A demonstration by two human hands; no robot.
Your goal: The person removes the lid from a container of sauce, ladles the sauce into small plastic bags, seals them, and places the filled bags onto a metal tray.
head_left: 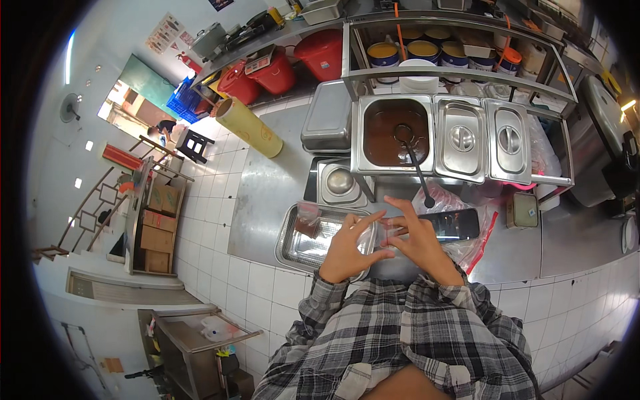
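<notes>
My left hand [349, 248] and my right hand [421, 241] meet over the front of the steel counter, thumbs and fingers curved toward each other. Between their fingertips is a small clear plastic bag [386, 233], thin and hard to make out. Under and beside my left hand lies a shallow metal tray [285, 248]. In it sits a small clear bag of brown sauce [307, 223]. Just right of my right hand, a black phone [460, 225] rests on a clear plastic package with a red edge [485, 243].
Beyond my hands, a square pan of brown sauce [383, 137] holds a ladle [417, 167], its handle toward me. Two lidded steel pans [460, 140] [509, 141] stand beside it. A yellowish roll [250, 127] lies at left; a square tin [522, 210] stands at right.
</notes>
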